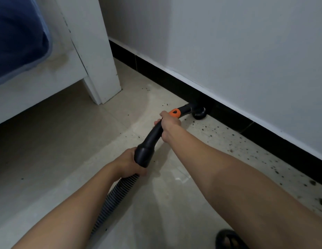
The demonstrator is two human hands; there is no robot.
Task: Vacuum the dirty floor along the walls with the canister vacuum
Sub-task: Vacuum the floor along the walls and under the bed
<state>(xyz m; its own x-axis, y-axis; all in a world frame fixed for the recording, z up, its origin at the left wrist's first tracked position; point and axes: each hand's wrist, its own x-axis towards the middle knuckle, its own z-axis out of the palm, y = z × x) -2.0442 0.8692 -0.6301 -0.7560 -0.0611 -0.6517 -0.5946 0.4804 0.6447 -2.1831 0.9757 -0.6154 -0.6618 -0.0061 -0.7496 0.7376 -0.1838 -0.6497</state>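
Nearest, at 5 o'clock in frame: a dark shoe. The ribbed hose runs up from 6 o'clock; the canister body is not in view. The left hand is clenched around the hose where it enters the black cuff. The right hand, further out, wraps the curved handle just below the orange slider.

The round nozzle sits on the floor tile, hard by the black skirting; whether they touch cannot be told. Dirt specks lie thick along the skirting from the nozzle's 4 o'clock back toward the person. A few lie at its 10 o'clock, toward the white bed leg.

Judgement: the heavy strip is uncleaned. Best to draw the nozzle slowly toward 4 o'clock, flat to the tile, rim hugging the skirting. The left hand should feed hose slack so it does not drag through the grit.
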